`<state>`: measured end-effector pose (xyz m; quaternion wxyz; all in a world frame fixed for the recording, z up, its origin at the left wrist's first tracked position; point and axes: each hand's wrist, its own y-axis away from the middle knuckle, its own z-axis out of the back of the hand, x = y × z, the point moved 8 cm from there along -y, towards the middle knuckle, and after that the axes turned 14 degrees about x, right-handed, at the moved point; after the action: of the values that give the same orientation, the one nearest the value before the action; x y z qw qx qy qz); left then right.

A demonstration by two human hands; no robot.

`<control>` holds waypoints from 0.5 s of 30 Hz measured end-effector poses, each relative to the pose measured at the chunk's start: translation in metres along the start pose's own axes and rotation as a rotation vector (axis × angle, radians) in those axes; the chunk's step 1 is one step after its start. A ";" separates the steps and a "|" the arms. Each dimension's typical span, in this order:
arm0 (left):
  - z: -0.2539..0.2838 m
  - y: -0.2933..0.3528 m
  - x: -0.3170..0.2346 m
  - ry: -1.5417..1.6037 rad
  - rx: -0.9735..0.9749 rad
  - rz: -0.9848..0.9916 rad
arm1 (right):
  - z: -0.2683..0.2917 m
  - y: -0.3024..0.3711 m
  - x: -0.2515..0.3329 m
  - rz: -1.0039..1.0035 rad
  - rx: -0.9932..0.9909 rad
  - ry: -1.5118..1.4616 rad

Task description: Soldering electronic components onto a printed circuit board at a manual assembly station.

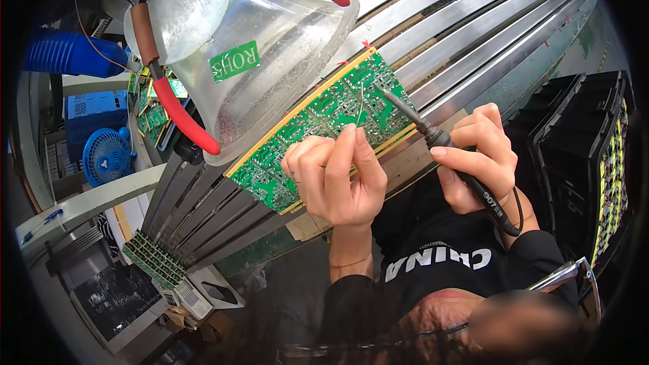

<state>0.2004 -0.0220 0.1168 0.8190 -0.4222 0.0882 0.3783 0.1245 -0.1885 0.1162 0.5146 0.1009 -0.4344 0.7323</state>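
A green circuit board [277, 155], crowded with small solder joints and edged by yellowish strips, lies at a slant across metal rails. My left hand [341, 179] is closed over its near side, pinching a thin silvery solder wire [361, 103] between thumb and forefinger. The wire points up over the board. In my right hand [483, 155] is a black soldering iron [443, 140], held like a pen with its cord trailing by the wrist. Its tip is over the board's right part, a little right of the wire. Whether the tip touches the board I cannot tell.
Beyond the board hangs a clear plastic hood [270, 34] with a red-handled tool [179, 118] beside it. Metal rails [466, 27] run diagonally. Black bins [574, 135] holding boards stand right. At left are a blue ribbed hose [74, 53], a blue fan [107, 157] and more boards [154, 257].
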 end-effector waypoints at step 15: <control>-0.004 -0.003 -0.006 -0.162 0.025 -0.082 | 0.045 -0.125 -0.088 0.032 -0.226 0.279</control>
<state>0.1996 -0.0295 0.1186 0.8435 -0.3834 0.0088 0.3762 0.2556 -0.2687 0.1581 0.5661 -0.0672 -0.4399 0.6939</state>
